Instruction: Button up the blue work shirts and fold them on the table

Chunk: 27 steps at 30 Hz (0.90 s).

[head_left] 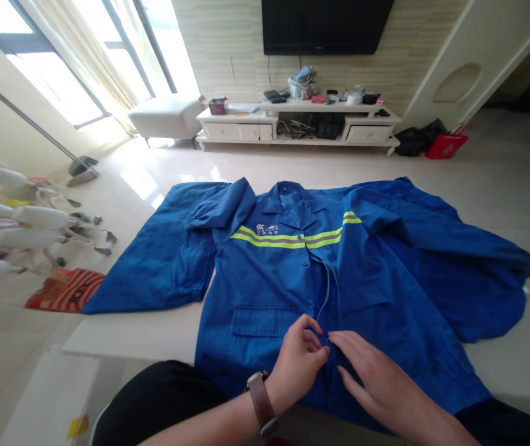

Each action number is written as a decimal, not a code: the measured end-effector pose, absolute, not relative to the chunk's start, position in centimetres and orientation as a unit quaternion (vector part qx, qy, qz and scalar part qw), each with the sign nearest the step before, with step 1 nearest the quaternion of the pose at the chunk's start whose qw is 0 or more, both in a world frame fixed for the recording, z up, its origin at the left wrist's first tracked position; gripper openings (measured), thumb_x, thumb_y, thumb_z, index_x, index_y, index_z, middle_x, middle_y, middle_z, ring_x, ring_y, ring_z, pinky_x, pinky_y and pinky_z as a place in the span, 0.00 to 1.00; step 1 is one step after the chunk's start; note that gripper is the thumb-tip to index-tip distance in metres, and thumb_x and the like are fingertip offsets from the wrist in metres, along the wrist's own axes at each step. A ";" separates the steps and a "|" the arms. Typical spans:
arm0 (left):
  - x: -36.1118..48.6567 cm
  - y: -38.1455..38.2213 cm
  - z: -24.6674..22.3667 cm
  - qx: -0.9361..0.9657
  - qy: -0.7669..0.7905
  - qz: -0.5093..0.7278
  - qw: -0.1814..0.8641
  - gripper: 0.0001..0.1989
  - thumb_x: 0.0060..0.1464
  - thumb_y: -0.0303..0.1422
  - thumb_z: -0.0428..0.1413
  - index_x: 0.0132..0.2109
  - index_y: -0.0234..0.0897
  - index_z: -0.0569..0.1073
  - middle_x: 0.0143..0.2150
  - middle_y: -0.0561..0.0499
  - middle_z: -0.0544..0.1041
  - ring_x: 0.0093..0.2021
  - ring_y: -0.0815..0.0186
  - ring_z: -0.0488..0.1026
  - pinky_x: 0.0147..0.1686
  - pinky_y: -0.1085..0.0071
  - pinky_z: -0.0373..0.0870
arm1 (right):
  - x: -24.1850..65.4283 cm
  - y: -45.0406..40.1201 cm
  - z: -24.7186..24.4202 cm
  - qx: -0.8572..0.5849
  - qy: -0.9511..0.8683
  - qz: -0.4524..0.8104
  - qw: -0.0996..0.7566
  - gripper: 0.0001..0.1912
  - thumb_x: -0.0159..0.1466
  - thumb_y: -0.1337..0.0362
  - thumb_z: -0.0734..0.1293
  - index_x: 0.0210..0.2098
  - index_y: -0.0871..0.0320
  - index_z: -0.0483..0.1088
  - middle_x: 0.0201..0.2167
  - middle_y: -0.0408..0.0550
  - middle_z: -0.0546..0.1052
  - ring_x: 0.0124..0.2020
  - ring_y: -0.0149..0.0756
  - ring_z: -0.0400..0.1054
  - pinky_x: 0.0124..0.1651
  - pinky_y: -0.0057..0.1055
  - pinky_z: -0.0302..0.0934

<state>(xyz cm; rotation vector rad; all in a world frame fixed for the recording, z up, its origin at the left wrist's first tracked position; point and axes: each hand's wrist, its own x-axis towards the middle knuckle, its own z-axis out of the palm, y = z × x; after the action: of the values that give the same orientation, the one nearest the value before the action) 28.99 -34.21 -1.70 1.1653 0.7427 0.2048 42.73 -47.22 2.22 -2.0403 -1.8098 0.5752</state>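
Observation:
A blue work jacket (265, 279) lies front side up, with a yellow-green and grey stripe and a white logo across the chest. Its upper front is closed at a button near the stripe, while the edges gape below. My left hand (299, 359), with a brown-strapped watch at the wrist, has curled fingers pinching the jacket's lower front edge. From the other side, my right hand (371, 375) grips the same front edge, its fingers bent over the cloth and its thumb lower down. The fingertips hide the button area between them.
More blue clothing (153, 248) lies under the left sleeve, and blue cloth spreads to the right. Everything rests on a white table (121, 334). A striped red bag (67, 290) and white thread cones (42, 217) are at left. Behind stands a white TV cabinet (237, 131).

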 end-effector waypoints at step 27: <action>29.7 -34.3 -2.6 0.482 0.362 0.109 0.791 0.16 0.46 0.24 0.61 0.41 0.38 0.64 0.24 0.60 0.68 0.24 0.74 0.64 0.25 0.78 0.56 | 42.6 -45.2 1.7 -0.727 -0.643 0.200 0.136 0.09 0.67 0.75 0.59 0.41 0.55 0.66 0.38 0.48 0.73 0.41 0.43 0.69 0.44 0.40 0.65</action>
<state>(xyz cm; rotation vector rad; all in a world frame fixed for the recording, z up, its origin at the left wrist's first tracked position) 29.71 -34.27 -2.55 1.0364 0.7791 0.2343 42.61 -45.19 1.75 -2.1041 -1.8612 0.5789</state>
